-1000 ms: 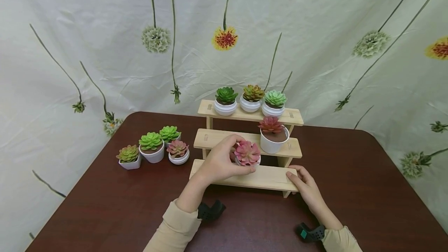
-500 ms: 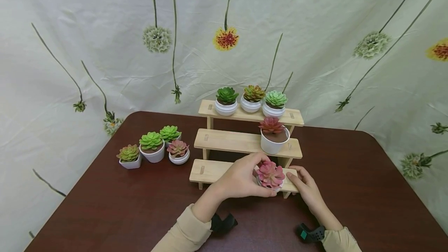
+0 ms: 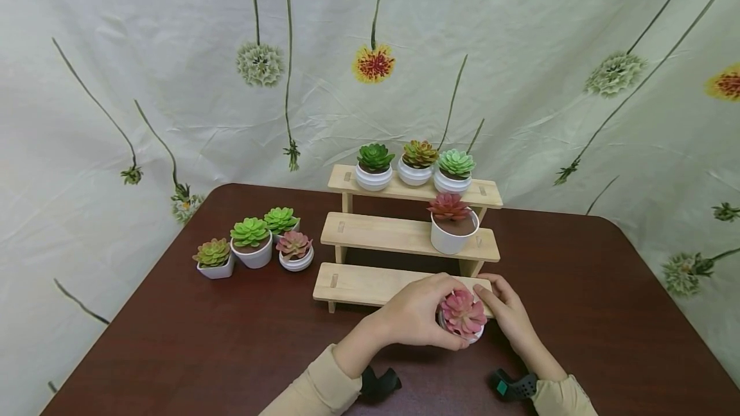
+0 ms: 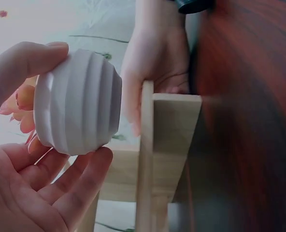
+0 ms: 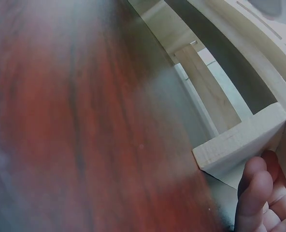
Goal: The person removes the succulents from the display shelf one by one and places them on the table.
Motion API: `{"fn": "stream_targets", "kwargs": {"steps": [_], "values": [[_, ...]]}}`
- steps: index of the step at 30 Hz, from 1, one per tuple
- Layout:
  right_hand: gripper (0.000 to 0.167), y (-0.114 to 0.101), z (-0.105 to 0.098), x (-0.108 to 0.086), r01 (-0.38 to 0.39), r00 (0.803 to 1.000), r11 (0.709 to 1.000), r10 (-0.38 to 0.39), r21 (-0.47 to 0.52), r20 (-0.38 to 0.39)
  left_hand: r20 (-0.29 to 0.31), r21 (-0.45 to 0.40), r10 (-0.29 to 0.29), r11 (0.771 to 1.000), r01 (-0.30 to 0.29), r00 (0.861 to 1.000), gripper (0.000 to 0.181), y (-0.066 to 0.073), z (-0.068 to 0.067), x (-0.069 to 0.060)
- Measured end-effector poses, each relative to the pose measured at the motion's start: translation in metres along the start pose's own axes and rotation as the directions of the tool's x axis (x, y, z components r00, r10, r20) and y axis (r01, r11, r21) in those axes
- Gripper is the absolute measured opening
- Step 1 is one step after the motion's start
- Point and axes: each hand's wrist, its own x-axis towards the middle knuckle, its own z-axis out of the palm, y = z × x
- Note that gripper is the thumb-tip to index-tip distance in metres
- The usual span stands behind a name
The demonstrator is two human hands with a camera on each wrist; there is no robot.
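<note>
head: above, facing forward-down, wide | left wrist: close, sideways | right wrist: close, low | all share: wooden stand (image 3: 370, 284)

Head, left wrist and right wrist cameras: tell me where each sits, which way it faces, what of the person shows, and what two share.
Head: on the head, facing forward and down at the stand; left hand, right hand and sleeves show.
Left wrist: on that wrist, facing the held pot, the stand beyond; both hands show.
Right wrist: on that wrist, facing the table and the stand's end; some fingers of that hand show.
Shared: head and left wrist both show the pot, the stand and both hands.
</note>
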Motion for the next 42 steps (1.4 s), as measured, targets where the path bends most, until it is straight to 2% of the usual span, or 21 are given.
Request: {"fn": "stream_targets", "kwargs": {"steps": [11,16,22,34,42], "values": [[0.025,0.001,0.001,0.001,0.002,1.000,1.000,-0.002,0.028,0.000,0.062,0.012,-0.013,1.000,0.012,0.998,0.051,-0.002,0.018,0.001],[0.026,0.001,0.001,0.001,0.004,1.000,1.000,-0.004,0.021,0.000,0.086,0.045,-0.036,0.998,0.033,0.996,0.053,-0.002,0.021,0.000],[0.026,0.001,0.001,0.001,-0.001,1.000,1.000,0.001,0.029,0.002,0.096,0.116,-0.009,0.993,-0.002,0.995,0.049,-0.002,0.023,0.000],[0.026,0.000,0.001,0.000,-0.010,1.000,0.999,0.010,0.043,0.010,0.175,0.235,0.019,0.970,-0.060,0.984,0.048,0.004,0.030,0.001],[0.025,-0.001,0.001,0.000,-0.019,1.000,0.999,0.019,0.038,0.006,0.204,0.255,0.018,0.964,-0.071,0.979,0.047,0.005,0.034,0.001]]}}
